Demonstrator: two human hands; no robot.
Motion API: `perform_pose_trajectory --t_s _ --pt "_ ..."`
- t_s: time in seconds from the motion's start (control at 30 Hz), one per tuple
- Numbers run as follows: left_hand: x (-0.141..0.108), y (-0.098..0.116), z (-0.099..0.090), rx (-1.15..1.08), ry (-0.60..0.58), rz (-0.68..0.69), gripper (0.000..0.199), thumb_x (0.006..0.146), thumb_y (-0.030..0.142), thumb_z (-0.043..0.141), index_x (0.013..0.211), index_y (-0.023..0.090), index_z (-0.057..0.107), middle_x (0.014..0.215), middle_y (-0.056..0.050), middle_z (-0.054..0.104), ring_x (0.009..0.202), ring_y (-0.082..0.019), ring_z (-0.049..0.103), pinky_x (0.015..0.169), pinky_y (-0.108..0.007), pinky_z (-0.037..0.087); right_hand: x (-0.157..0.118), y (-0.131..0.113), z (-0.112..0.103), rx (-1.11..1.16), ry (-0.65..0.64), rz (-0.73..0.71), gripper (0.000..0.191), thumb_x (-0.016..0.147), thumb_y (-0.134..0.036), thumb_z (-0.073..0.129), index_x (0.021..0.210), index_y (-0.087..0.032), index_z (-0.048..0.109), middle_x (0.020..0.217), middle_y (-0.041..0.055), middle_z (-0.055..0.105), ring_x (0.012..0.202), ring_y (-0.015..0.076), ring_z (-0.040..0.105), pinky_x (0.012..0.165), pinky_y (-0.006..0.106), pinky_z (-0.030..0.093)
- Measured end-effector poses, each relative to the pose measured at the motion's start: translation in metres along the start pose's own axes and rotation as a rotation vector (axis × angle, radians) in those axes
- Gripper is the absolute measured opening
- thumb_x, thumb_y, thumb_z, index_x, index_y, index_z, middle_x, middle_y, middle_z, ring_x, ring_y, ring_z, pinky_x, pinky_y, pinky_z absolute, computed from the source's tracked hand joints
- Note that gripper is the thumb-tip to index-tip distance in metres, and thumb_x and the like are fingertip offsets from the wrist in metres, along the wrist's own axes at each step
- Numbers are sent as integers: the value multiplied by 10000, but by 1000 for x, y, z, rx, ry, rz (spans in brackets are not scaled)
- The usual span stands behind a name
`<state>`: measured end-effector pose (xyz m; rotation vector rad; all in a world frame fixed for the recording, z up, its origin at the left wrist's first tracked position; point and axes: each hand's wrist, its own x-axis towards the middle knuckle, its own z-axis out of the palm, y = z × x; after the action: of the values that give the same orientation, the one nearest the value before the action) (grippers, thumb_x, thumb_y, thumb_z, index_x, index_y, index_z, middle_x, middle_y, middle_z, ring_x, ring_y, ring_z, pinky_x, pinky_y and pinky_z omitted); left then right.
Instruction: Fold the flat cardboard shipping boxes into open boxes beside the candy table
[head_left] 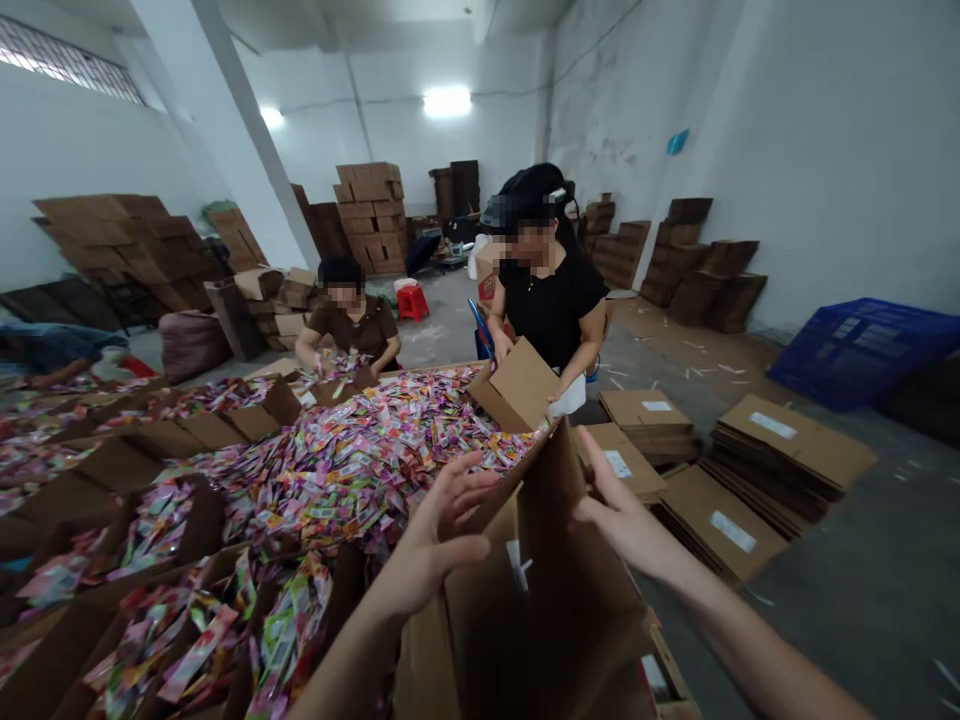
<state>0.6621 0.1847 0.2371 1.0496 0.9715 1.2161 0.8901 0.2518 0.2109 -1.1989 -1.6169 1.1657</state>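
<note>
In front of me is an open cardboard box (547, 600), its inside facing me and a white mark on its inner wall. My left hand (450, 525) is at the box's left edge with fingers spread and thumb apart; whether it touches the cardboard I cannot tell. My right hand (619, 510) grips the right upper edge, thumb against the inner side and fingers along the outside. Beyond and to the left spreads a large heap of small colourful wrapped packets (360, 460).
Opposite me, a person in black (551, 300) holds another cardboard box (517, 385). A person in brown (352, 325) handles packets farther left. Boxes filled with packets (289, 620) stand at left. Flattened cartons (787, 440) and a blue crate (855, 350) are at right.
</note>
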Motion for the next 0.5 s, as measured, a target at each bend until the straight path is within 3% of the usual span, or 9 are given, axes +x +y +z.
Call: perform_pose_trajectory --t_s 0.07,0.13,0.17,0.23,0.3,0.37,0.43,0.5 --pt "13 9 -16 61 90 43 478 533 216 754 990 206 615 1007 -64 678 993 -250 606 856 -356 444 -15 -7 -19 12 -96 107 1028 600 -221 613 1507 -314 137 1167 45 627 784 195 625 677 301 522" --pt "32 12 -36 193 259 62 292 492 247 773 731 178 619 812 -44 673 788 -200 612 732 -311 438 -24 -10 -43 -1 -202 252 1006 607 -252 660 1494 -339 194 903 9 679 547 151 569 482 256 467" --pt "42 11 -45 257 311 53 268 472 279 778 640 175 597 734 -31 652 700 -174 588 674 -292 421 -24 -9 -53 -5 -237 294 937 619 -301 684 1468 -334 288 801 -5 669 490 142 541 439 249 440" --pt "61 9 -57 345 289 0 287 467 374 759 549 177 567 645 -13 611 590 -138 530 605 -275 385 -11 -3 -66 -6 -204 289 678 642 -427 697 1290 -282 557 719 -4 648 512 146 556 456 246 443" --pt "77 7 -61 371 169 -68 320 459 439 737 541 180 565 609 -4 596 555 -132 508 589 -274 376 13 7 -66 32 -61 195 456 614 -506 712 970 -221 696 768 16 659 674 170 605 571 246 482" --pt "86 8 -56 434 93 -91 361 440 466 746 587 182 579 594 -2 595 575 -157 530 601 -289 394 37 20 -57 153 -15 176 463 547 -555 738 860 -221 670 862 21 674 803 193 617 662 265 497" --pt "86 10 -46 646 100 -12 438 458 491 760 725 174 622 712 -38 654 704 -218 592 684 -337 440 51 29 -46 298 -163 274 579 495 -622 732 922 -240 653 925 37 686 854 222 631 696 306 509" --pt "76 11 -34 1010 180 188 574 507 520 758 951 176 643 966 -88 682 928 -293 592 860 -442 432 52 33 -39 348 -345 341 659 493 -665 702 990 -235 650 924 64 696 863 247 647 712 342 517"
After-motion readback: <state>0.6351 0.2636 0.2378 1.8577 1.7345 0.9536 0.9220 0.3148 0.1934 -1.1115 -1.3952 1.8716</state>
